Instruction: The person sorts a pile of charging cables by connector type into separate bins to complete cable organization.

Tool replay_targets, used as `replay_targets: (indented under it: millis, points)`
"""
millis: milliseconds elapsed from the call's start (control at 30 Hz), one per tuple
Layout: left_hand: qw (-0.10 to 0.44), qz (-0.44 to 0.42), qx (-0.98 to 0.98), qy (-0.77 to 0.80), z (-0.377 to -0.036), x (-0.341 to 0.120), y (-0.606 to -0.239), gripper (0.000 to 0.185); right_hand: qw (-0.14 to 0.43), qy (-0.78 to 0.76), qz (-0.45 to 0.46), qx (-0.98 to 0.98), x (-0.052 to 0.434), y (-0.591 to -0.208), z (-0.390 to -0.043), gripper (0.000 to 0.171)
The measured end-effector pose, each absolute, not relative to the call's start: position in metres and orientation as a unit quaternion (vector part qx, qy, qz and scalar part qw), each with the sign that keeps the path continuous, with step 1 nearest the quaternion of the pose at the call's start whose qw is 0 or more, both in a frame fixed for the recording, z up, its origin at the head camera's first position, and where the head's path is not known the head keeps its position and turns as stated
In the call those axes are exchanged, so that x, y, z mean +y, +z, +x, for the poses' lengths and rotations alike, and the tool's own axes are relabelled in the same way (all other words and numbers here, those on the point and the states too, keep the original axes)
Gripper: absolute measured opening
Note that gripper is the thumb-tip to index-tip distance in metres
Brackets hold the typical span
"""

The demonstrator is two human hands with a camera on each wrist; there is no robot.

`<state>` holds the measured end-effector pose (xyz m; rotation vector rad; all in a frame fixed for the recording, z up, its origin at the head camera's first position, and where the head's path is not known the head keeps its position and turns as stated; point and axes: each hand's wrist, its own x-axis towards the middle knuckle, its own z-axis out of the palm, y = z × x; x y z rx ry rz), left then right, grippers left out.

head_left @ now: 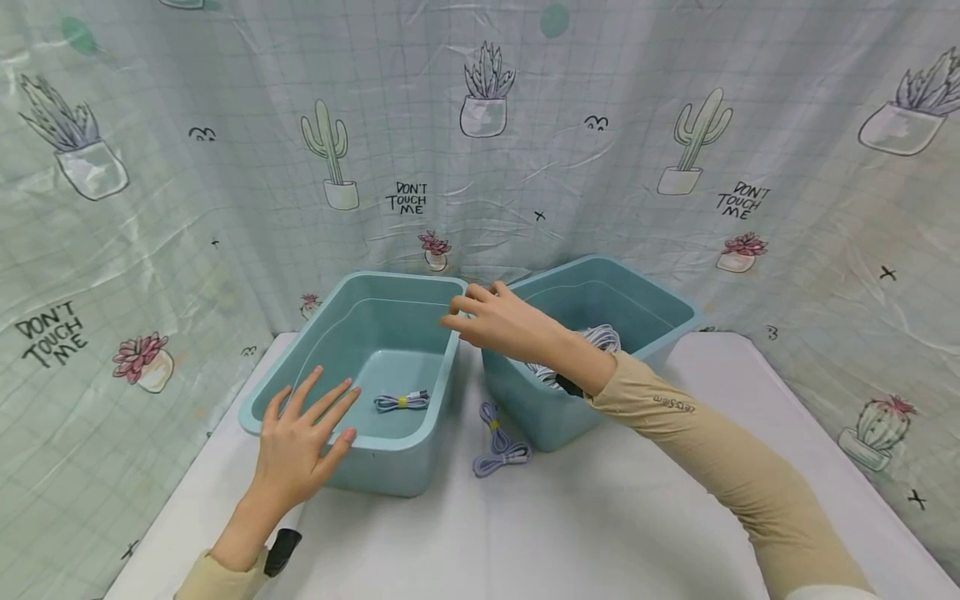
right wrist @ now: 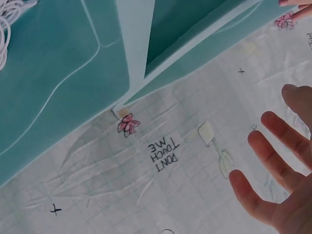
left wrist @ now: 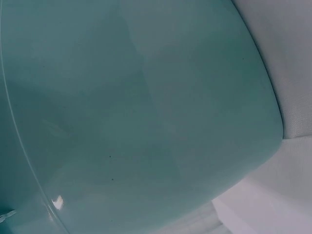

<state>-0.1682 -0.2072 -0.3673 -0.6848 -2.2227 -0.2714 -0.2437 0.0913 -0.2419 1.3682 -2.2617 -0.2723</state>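
Note:
My left hand is at the front left rim of the left teal bin, its fingers spread and nothing in its grasp. In that bin lies one coiled cable with a yellow tie. Above the right rim of the same bin, my right hand hovers with loosely bent fingers; the right wrist view shows its fingers apart, holding nothing. The right teal bin contains white coiled cables, partly hidden by the right forearm. The left wrist view is mostly bin wall.
Between the bins, coiled cable with a yellow tie lies on the white table; whether it is one or two bundles I cannot tell. A cactus-printed curtain hangs behind and at both sides.

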Motion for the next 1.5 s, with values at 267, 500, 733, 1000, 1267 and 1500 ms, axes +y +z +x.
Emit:
replay_targets:
  millis: [267, 500, 733, 1000, 1267, 1500]
  points:
    - [0.389, -0.270, -0.874, -0.109, -0.169, -0.207, -0.367, 0.058, 0.231, -0.095, 0.514, -0.821, 0.101, -0.259, -0.223, 0.029]
    - [0.388, -0.269, -0.875, -0.108, -0.169, -0.207, -0.367, 0.058, 0.263, -0.124, 0.521, -0.803, 0.111, -0.280, -0.206, 0.030]
    - [0.388, -0.268, -0.876, -0.104, -0.169, -0.208, -0.367, 0.058, 0.277, -0.126, 0.528, -0.793, 0.120, -0.296, -0.190, 0.031]
    - [0.388, -0.268, -0.875, -0.107, -0.168, -0.209, -0.366, 0.058, 0.260, -0.110, 0.527, -0.802, 0.121, -0.325, -0.178, 0.039]
    - [0.387, -0.268, -0.876, -0.109, -0.168, -0.208, -0.366, 0.057, 0.252, -0.107, 0.514, -0.813, 0.117, -0.356, -0.175, 0.044]
    - [0.387, -0.267, -0.876, -0.109, -0.168, -0.208, -0.367, 0.058, 0.253, -0.143, 0.515, -0.806, 0.113, -0.384, -0.174, 0.036]
